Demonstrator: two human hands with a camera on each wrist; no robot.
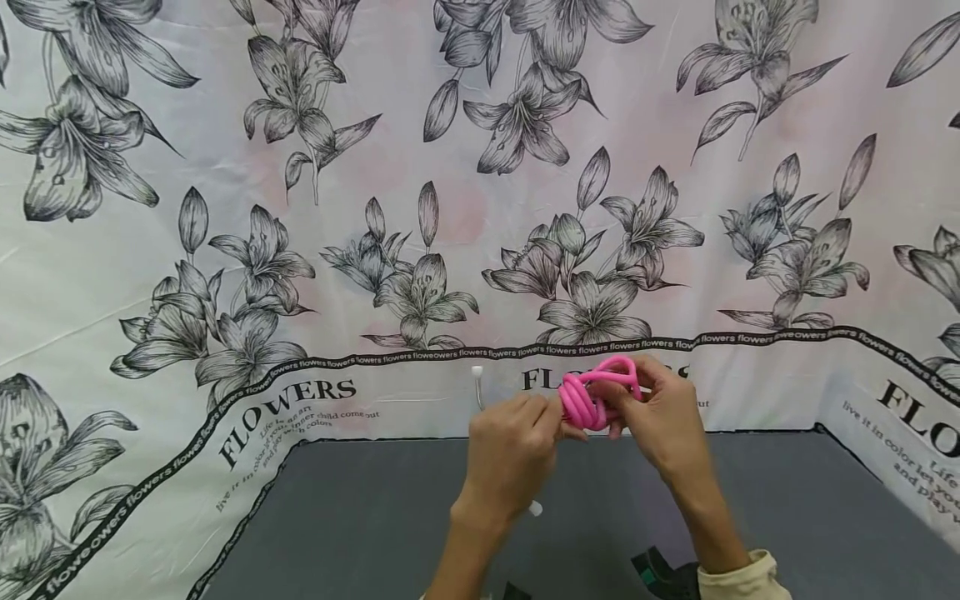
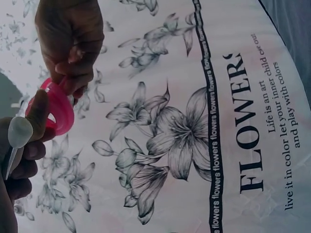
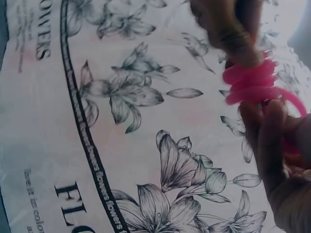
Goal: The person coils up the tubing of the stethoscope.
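Both hands hold a bright pink, soft-looking cord (image 1: 580, 403), wound in several tight turns, above the table's far edge. My left hand (image 1: 512, 454) grips the left end of the coil. At the other side, my right hand (image 1: 669, 421) pinches the cord, and a pink loop rises over its fingers. In the left wrist view, a thin piece with a rounded white end (image 2: 20, 132) sticks out by the left hand; its kind is unclear. The right wrist view shows the stacked pink turns between the two hands, partly covered by fingers.
A dark grey table surface (image 1: 375, 508) lies below the hands. Behind it hangs a white cloth (image 1: 420, 392) printed with grey lilies and lettering. A dark strap (image 1: 663, 575) is near the right wrist.
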